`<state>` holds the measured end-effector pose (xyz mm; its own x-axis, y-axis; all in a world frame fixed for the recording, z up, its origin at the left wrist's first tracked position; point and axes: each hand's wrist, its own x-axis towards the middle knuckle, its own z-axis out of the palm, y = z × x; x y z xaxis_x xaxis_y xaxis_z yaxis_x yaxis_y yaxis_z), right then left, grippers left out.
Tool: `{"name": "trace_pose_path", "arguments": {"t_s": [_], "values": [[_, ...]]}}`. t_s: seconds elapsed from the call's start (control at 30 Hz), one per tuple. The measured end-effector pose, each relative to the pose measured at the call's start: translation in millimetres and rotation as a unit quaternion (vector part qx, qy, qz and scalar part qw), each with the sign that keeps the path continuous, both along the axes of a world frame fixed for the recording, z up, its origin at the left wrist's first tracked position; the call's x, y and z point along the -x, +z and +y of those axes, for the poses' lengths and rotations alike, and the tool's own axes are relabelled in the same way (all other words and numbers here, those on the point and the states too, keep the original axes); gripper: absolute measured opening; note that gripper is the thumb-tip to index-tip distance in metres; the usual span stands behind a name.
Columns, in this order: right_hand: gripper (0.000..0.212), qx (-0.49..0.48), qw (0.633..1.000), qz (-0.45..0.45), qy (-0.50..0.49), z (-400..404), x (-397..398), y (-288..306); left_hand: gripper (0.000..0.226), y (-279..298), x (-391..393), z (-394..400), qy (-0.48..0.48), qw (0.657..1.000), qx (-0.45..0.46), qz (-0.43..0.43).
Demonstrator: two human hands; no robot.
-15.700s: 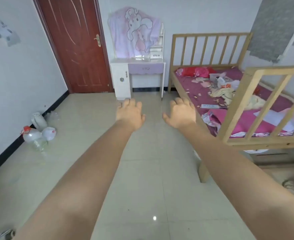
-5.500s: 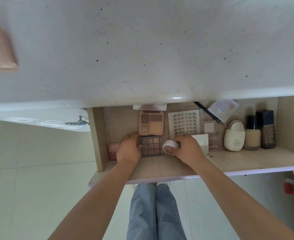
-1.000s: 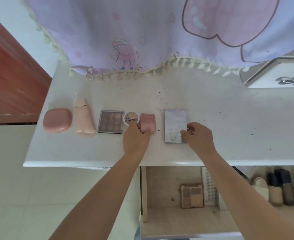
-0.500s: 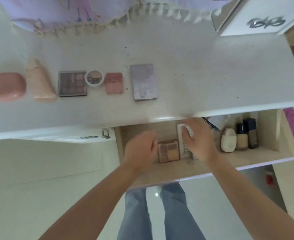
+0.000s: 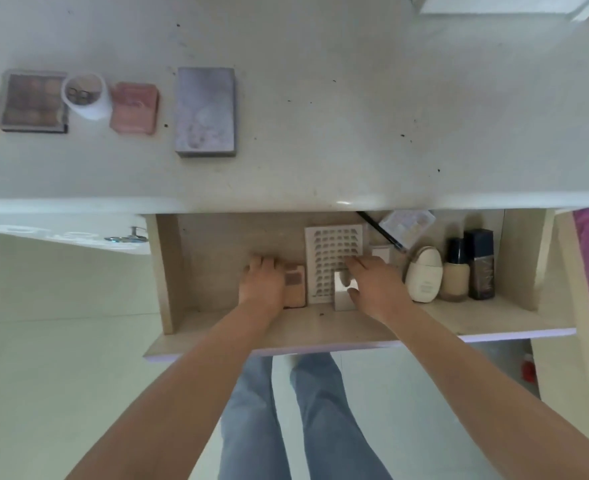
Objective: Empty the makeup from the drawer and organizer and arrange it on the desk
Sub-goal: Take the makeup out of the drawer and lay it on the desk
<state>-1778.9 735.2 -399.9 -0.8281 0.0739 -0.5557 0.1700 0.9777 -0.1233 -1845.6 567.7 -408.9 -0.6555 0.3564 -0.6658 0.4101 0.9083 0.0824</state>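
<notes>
Had both hands inside the open drawer. Rested the left hand over the flat peach palette, with fingers bent at its far edge; could not tell whether gripped. Seemingly pinched the small white box with the right hand, just beside the thin lash card. Judged best to lift both level by the hard edges and set them on the smooth, speckled worktop, right of the grey case.

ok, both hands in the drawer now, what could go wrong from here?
Left hand covers the peach palette; whether it grips is unclear, so it may slip on lifting. Right hand pinches a small white box lying on the lash tray, which could drag along. The foundation bottle stands close by and might topple.
</notes>
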Motion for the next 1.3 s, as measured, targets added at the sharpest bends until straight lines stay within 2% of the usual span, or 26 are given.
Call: {"name": "trace_pose_path", "arguments": {"t_s": [0.07, 0.23, 0.33, 0.43, 0.5, 0.57, 0.67, 0.73, 0.8, 0.87, 0.93, 1.07, 1.13, 1.2, 1.27, 1.3], "values": [[0.033, -0.006, 1.0, 0.014, 0.025, 0, 0, -2, 0.033, 0, 3, 1, -0.018, 0.999, 0.022, 0.017], [0.033, -0.011, 0.998, -0.004, 0.057, 6, 8, -2, 0.03, 6, 7, -6, -0.051, 0.998, 0.029, -0.008], [0.006, 0.032, 0.995, -0.019, 0.088, 9, 11, 9, 0.028, 19, 7, -16, -0.055, 0.998, 0.011, -0.042], [0.028, 0.112, 0.992, -0.029, 0.049, 12, 13, 36, 0.025, 50, 8, -26, -0.025, 0.997, -0.058, -0.051], [0.018, 0.17, 0.985, -0.013, -0.008, 13, 20, 65, 0.022, 77, 11, -32, 0.063, 0.985, -0.153, -0.042], [0.006, 0.222, 0.971, 0.027, -0.082, 14, 29, 98, 0.02, 102, 17, -36, 0.193, 0.95, -0.244, -0.021], [0.013, 0.288, 0.925, 0.124, -0.214, 19, 46, 140, 0.023, 137, 34, -36, 0.373, 0.853, -0.364, 0.013], [0.013, 0.322, 0.88, 0.204, -0.285, 24, 63, 156, 0.026, 152, 53, -32, 0.415, 0.811, -0.41, 0.044], [0.01, 0.345, 0.834, 0.259, -0.343, 30, 86, 160, 0.03, 160, 76, -22, 0.418, 0.8, -0.423, 0.08], [0.007, 0.366, 0.797, 0.273, -0.394, 35, 112, 155, 0.033, 160, 98, -8, 0.409, 0.805, -0.418, 0.1], [0.007, 0.381, 0.778, 0.263, -0.424, 40, 135, 147, 0.037, 157, 114, 7, 0.395, 0.822, -0.396, 0.107], [0.014, 0.344, 0.799, 0.237, -0.433, 45, 159, 133, 0.036, 148, 134, 25, 0.369, 0.857, -0.347, 0.094], [0.016, 0.327, 0.803, 0.225, -0.444, 47, 163, 129, 0.012, 139, 140, 27, 0.332, 0.889, -0.301, 0.093], [0.022, 0.309, 0.81, 0.213, -0.45, 50, 164, 123, 0.025, 133, 142, 26, 0.281, 0.921, -0.248, 0.105], [0.033, 0.285, 0.826, 0.211, -0.438, 51, 163, 117, 0.022, 132, 143, 29, 0.247, 0.939, -0.217, 0.105], [0.028, 0.271, 0.835, 0.212, -0.429, 51, 162, 115, 0.021, 130, 145, 31, 0.235, 0.946, -0.198, 0.103]]}}
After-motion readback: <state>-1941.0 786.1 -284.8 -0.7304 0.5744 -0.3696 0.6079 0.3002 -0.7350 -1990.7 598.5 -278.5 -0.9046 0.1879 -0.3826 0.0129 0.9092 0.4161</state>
